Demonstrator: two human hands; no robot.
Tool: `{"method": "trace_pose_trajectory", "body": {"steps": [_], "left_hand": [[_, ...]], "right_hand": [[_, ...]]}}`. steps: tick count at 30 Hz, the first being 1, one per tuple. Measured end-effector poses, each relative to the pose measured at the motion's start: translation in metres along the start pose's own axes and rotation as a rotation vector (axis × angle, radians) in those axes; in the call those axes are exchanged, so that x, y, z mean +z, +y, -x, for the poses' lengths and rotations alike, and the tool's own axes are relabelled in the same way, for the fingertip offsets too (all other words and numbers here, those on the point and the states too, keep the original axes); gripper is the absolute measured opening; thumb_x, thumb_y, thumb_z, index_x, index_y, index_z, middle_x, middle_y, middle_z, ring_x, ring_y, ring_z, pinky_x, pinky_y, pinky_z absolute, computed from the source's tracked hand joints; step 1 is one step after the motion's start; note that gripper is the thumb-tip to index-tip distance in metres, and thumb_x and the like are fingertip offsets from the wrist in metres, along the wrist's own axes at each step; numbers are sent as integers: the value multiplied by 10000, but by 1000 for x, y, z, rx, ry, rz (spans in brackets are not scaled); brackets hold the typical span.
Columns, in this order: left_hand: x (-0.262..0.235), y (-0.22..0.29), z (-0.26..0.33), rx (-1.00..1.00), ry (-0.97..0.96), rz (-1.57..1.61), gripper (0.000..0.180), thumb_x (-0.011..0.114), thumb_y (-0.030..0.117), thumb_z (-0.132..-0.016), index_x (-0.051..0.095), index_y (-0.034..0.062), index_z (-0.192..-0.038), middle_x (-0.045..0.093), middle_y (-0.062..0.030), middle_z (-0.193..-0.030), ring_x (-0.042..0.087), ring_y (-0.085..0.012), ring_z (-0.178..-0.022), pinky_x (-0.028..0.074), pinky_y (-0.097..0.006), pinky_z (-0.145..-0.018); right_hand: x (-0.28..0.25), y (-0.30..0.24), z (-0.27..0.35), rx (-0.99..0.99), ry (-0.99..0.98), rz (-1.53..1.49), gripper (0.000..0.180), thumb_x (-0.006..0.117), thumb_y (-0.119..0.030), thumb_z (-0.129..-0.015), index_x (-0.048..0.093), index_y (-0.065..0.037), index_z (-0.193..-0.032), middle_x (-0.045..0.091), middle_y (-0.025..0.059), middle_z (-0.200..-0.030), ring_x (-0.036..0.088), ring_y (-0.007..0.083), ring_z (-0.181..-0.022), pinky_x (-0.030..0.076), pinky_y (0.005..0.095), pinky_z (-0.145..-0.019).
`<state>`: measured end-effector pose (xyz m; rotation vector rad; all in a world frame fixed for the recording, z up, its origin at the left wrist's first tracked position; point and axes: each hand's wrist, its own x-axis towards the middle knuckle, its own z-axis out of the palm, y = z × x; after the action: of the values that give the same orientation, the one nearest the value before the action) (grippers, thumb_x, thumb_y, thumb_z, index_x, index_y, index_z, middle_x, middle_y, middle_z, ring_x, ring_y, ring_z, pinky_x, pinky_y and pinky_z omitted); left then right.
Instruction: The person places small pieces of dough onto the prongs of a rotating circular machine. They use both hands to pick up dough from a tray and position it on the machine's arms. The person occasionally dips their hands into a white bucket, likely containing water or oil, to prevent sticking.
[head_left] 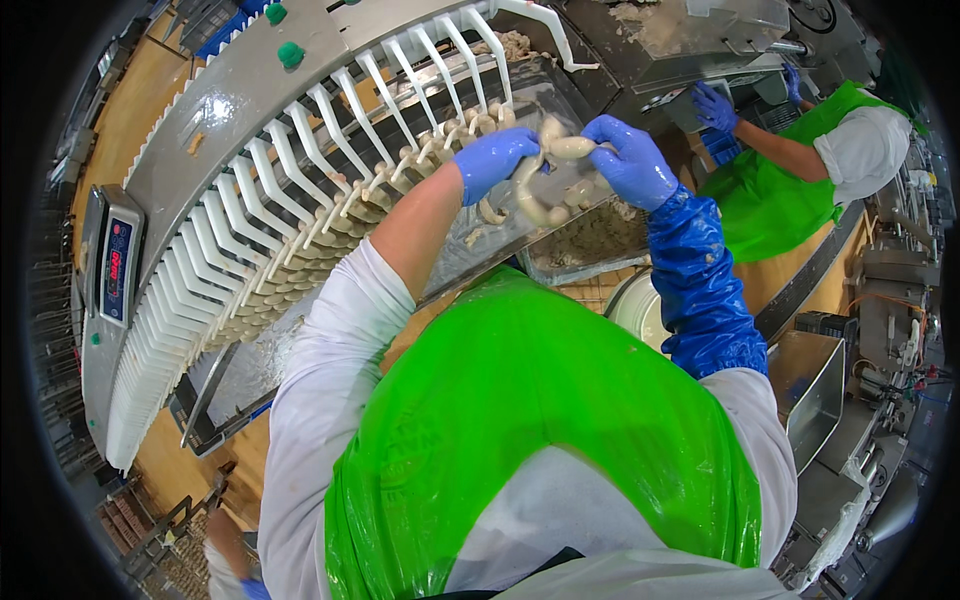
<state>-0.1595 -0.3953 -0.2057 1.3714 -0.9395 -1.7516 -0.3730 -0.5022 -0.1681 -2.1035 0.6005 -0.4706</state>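
Pale raw sausage links [571, 148] stretch between my two blue-gloved hands above a wet metal work surface. My left hand [495, 165] is closed on one end of them, close beside the white hooks. Fingers curled, my right hand [634, 163] grips the other end; a blue sleeve covers that forearm. Below the hands a curved loop of sausage [528, 196] hangs down toward the surface. To the left, many linked sausages [335, 235] hang in rows from a long curved rack of white hooks [262, 190]. What lies under my fingertips is partly hidden.
A tray of greyish ground meat [596, 240] sits below my right hand, with a white bucket [640, 308] nearer me. A scale with a lit display [117, 258] stands at far left. At right, a co-worker in a green apron [775, 190] works at metal machinery.
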Motion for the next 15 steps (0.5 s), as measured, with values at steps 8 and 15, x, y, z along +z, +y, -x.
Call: {"method": "trace_pose_trajectory", "body": {"steps": [8, 15], "left_hand": [[-11, -19, -2, 353, -308, 487, 353, 569, 172, -852, 588, 12, -1166, 608, -102, -1159, 578, -237, -1069, 417, -406, -1015], [6, -16, -3, 322, 84, 665, 181, 550, 165, -922, 613, 36, -1032, 634, -68, -1006, 601, -218, -1004, 490, -402, -933]], "right_hand": [[-4, 3, -1, 14, -47, -9, 194, 593, -148, -864, 600, -29, -1018, 642, 71, -899, 576, 118, -804, 486, 302, -745], [-28, 24, 4, 190, -162, -583, 393, 571, -145, -902, 542, -44, -1281, 620, 53, -1026, 577, 127, -891, 470, 281, -808]]}}
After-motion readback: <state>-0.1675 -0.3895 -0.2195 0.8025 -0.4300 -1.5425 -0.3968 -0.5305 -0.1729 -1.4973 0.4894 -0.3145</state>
